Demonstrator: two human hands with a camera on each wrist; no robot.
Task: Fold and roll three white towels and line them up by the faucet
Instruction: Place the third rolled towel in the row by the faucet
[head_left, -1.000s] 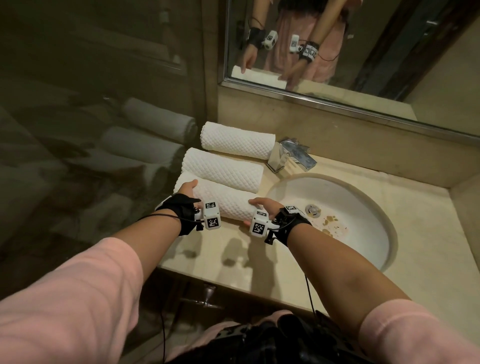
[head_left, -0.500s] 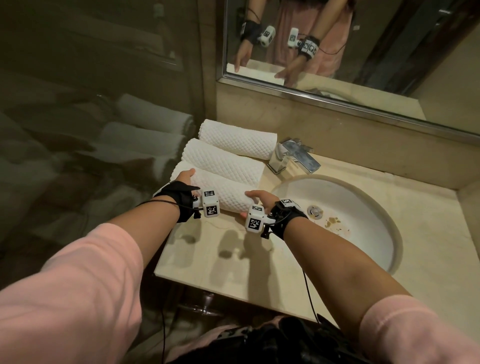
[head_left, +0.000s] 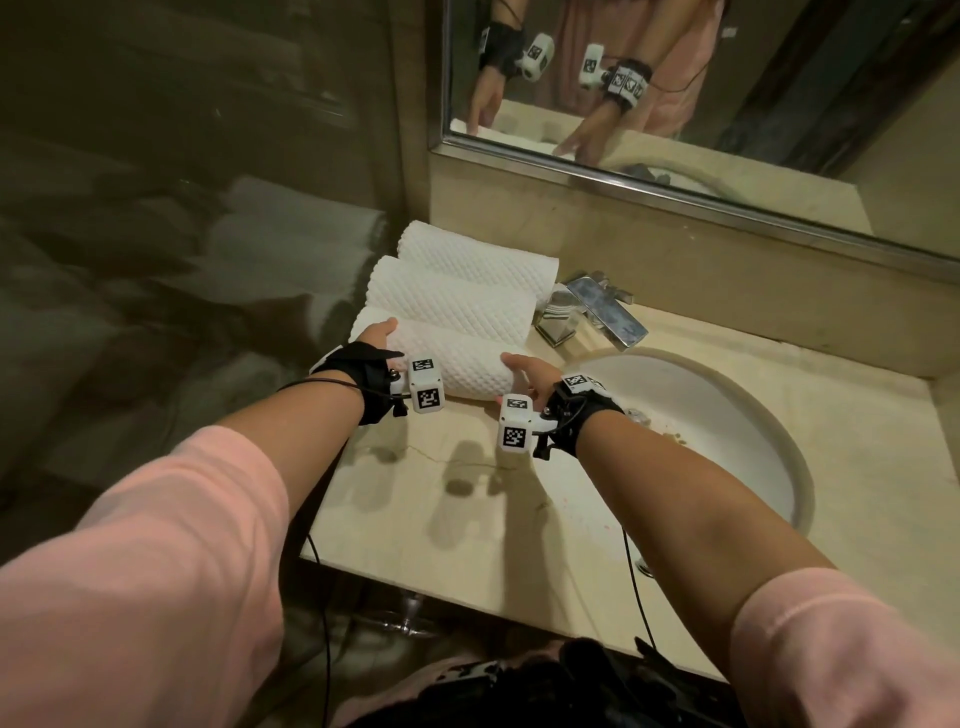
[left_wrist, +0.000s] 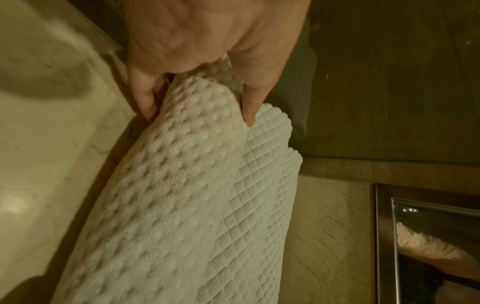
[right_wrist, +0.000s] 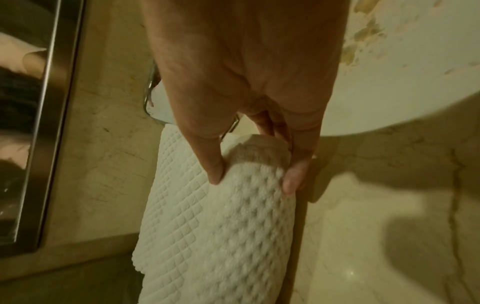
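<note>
Three rolled white towels lie side by side on the counter in my head view, packed to the left of the faucet and running from the wall toward me. The far towel and the middle towel touch along their length, and I hold the near towel by its two ends so it stays parallel to them. My left hand caps the end by the dark glass panel; my right hand caps the end nearest the sink. I judge this to be the last step, squaring the third roll against the row.

From the left wrist, my thumb and fingers pinch that end of the roll between them, curled onto the waffle cloth; I reckon that stops the outer layer from springing loose. The middle roll shows just beyond, touching.

From the right wrist, the same hold: a finger presses on the side toward the neighbouring roll and the thumb on the counter side, clamping the end. The faucet's chrome base sits right behind my palm, so I would nudge gently.
</note>
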